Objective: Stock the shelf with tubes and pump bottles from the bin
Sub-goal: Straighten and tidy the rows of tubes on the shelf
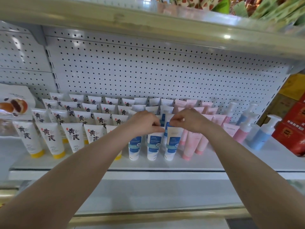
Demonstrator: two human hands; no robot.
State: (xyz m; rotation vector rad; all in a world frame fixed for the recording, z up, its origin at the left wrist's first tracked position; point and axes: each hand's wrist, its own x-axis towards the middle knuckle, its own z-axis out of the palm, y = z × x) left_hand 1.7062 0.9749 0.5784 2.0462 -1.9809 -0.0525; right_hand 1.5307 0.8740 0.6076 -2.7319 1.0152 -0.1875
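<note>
Rows of tubes stand cap-down on the white shelf (165, 164). White tubes with yellow caps (54, 139) fill the left, blue-and-white tubes (152, 146) the middle, pink tubes (191, 142) the right. Pink and blue pump bottles (262, 134) stand at the far right. My left hand (143, 121) pinches the top edge of the middle front blue-and-white tube. My right hand (188, 120) pinches the top of the blue-and-white tube (172, 144) beside it. The bin is out of view.
A white pegboard (148, 68) backs the shelf, and another shelf (148, 19) hangs low above. A pastry package (14, 104) sits at the far left. Red and yellow boxes (293, 126) crowd the right end. Bare shelf runs along the front edge.
</note>
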